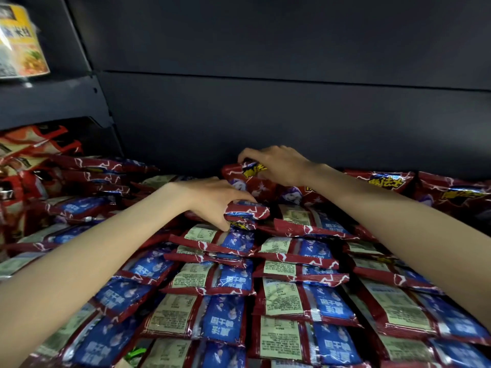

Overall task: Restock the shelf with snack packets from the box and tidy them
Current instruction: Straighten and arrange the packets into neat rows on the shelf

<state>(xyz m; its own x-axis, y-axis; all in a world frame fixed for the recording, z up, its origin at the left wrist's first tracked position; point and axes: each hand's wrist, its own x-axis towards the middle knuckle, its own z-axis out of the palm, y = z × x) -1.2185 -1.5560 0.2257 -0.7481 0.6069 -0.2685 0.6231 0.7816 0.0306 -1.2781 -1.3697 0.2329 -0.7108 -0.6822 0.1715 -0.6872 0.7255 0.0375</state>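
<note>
Take the dark back panel [265, 102] as your landmark. Up to its left you see a yellow-and-white food packet [20, 43], blurred, standing on a dark upper ledge [50, 99]. Below that ledge, left of the panel's lower edge, lie red-and-cream packets [34, 144] of another kind, tilted in a loose heap. A seam line [292, 79] crosses the panel sideways.

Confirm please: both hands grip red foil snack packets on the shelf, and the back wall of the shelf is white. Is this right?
One detail is wrong. The head view shows the back wall is dark grey, not white. The left hand and right hand do each grip a red foil snack packet.
</note>
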